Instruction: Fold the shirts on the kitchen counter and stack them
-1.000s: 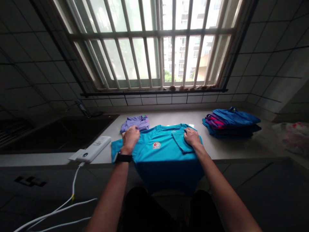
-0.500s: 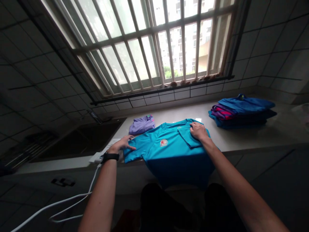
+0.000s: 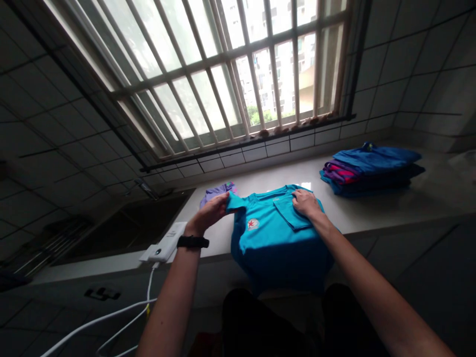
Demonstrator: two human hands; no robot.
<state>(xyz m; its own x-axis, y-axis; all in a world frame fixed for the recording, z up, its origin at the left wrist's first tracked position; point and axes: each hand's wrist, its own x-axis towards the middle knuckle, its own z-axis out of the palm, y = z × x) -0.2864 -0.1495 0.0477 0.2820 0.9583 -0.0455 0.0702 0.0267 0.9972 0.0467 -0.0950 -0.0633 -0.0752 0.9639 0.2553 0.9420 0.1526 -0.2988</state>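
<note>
A turquoise T-shirt [image 3: 275,223] with a small star emblem on its chest lies on the counter, its lower part hanging over the front edge. My left hand [image 3: 211,212] is closed on one sleeve and lifts it off the counter, folding it inward. My right hand [image 3: 305,202], fingers bent, presses and grips the shirt near the collar, where the other sleeve lies folded across the chest. Behind my left hand a folded lilac garment [image 3: 212,194] is partly hidden.
A stack of folded blue and purple clothes [image 3: 372,171] sits on the counter [image 3: 357,215] at the right. At left are a dark sink [image 3: 122,233] and a white device [image 3: 167,244] with a white cable [image 3: 96,317]. A barred window [image 3: 223,74] is behind.
My left hand has taken hold of the sleeve that lay flat and moved it up and to the right. My right hand stays on the shirt. The view has shifted slightly.
</note>
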